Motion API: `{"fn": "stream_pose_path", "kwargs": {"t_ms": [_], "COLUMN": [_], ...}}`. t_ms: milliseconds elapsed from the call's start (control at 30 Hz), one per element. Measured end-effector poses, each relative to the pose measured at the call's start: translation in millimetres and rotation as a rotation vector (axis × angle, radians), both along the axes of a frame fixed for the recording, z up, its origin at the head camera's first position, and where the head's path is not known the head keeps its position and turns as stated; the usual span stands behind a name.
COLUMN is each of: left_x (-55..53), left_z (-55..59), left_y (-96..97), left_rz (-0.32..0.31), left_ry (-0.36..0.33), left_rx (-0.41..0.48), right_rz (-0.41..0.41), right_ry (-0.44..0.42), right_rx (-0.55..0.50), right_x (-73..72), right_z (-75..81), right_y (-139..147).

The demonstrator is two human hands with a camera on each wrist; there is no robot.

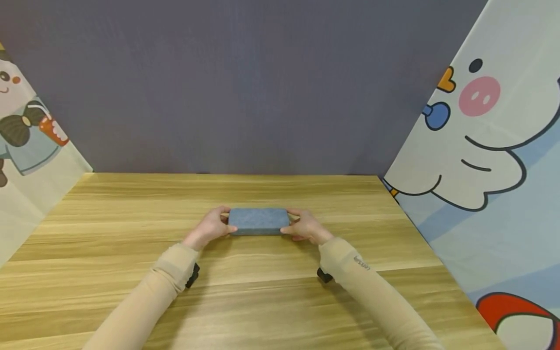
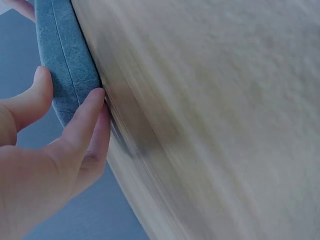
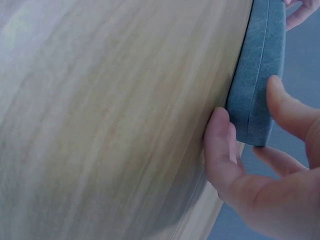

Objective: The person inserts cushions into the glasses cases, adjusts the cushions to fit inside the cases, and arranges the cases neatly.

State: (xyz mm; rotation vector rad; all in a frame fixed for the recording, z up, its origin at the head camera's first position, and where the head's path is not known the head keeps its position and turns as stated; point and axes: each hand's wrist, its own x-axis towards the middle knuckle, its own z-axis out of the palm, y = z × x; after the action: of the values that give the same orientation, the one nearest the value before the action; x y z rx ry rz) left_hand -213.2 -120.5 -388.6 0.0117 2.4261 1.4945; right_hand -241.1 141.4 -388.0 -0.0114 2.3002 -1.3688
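A blue, leather-textured glasses case (image 1: 259, 221) lies lengthwise across the middle of the wooden table. Its long side faces me, and a thin seam runs along the case (image 2: 62, 55) in the left wrist view. My left hand (image 1: 212, 225) grips the left end between thumb and fingers. At the opposite end, my right hand (image 1: 307, 227) holds the case in the same way, thumb on the near side. In the right wrist view, fingers of the right hand (image 3: 265, 185) reach the case's lower edge by the tabletop. The case appears closed; its inside is hidden.
The wood-grain table (image 1: 258, 301) extends around both forearms. Behind it rises a plain dark grey panel (image 1: 236, 87). Cartoon-printed sheets flank the table, a left sheet (image 1: 26, 204) and a right sheet (image 1: 463, 233).
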Motion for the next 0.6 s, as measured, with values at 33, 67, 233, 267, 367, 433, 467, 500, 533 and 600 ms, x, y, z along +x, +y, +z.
{"fn": "stream_pose_path", "kwargs": {"t_ms": [33, 67, 233, 267, 367, 433, 467, 500, 533, 600], "left_x": [0.1, 0.5, 1.3, 1.7, 3.6, 4.9, 5.6, 6.6, 7.5, 10.4], "left_z": [-0.1, 0.1, 1.1, 1.8, 4.5, 6.6, 8.0, 9.6, 11.1, 14.8], "left_y": [0.1, 0.5, 4.4, 5.5, 7.8, 8.7, 9.0, 9.4, 9.6, 10.6], "left_rz": [0.000, 0.003, 0.010, 0.010, 0.007, 0.005, 0.007, 0.004, 0.000, -0.008], "left_ry": [0.000, 0.001, 0.010, 0.013, 0.028, 0.044, 0.053, 0.072, 0.092, 0.143], "left_rx": [-0.002, -0.008, -0.034, -0.041, -0.070, -0.098, -0.112, -0.134, -0.160, -0.214], "right_rz": [0.001, 0.003, -0.001, -0.003, -0.003, 0.004, 0.009, 0.015, 0.019, 0.035], "right_ry": [0.002, 0.006, 0.021, 0.026, 0.059, 0.093, 0.111, 0.131, 0.147, 0.192], "right_rx": [-0.002, -0.002, 0.018, 0.027, 0.057, 0.090, 0.109, 0.131, 0.156, 0.215], "right_x": [-0.3, -0.4, 0.3, 1.0, 4.2, 7.7, 9.4, 11.0, 12.7, 15.9], "right_z": [-0.4, -0.6, -0.6, 0.1, 3.3, 6.8, 8.4, 10.0, 11.6, 14.3], "right_y": [-0.1, -0.2, -1.8, -2.2, -4.2, -5.7, -6.3, -6.9, -7.2, -8.4]}}
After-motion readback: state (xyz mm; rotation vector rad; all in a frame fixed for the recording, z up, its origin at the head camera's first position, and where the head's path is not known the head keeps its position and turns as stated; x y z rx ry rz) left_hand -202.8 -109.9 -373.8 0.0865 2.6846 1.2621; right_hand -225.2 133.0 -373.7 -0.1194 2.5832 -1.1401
